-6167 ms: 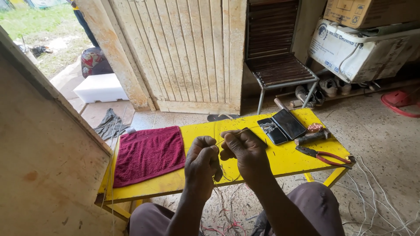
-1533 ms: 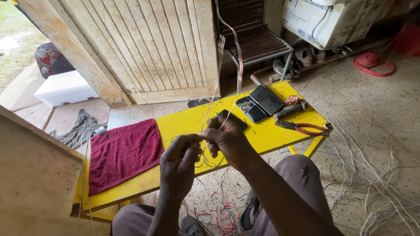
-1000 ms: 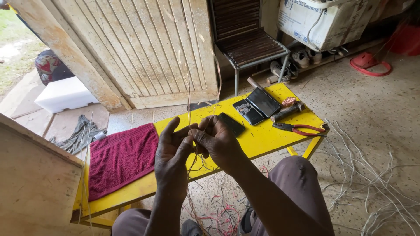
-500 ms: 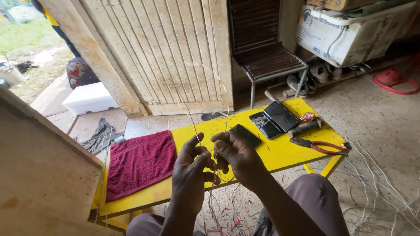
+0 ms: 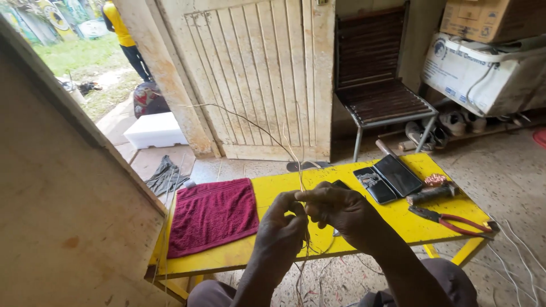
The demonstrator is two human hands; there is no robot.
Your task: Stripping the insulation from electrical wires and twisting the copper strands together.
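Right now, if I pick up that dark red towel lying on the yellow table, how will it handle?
The dark red terry towel lies flat and slightly rumpled on the yellow wooden table, so it would probably droop limply, feel light, and resist sliding. It looks unlikely to roll or break.

left hand [image 5: 280, 227] and right hand [image 5: 340, 211] pinch thin wires [image 5: 300, 170] together | yellow bench [image 5: 284, 193] beneath | maroon towel [image 5: 211, 215] left of grip | pliers [image 5: 452, 220] right

On the bench [image 5: 273, 190], a towel [image 5: 211, 216] lies left, phones [image 5: 387, 179] and pliers [image 5: 452, 220] right.

Head view; looks down, close.
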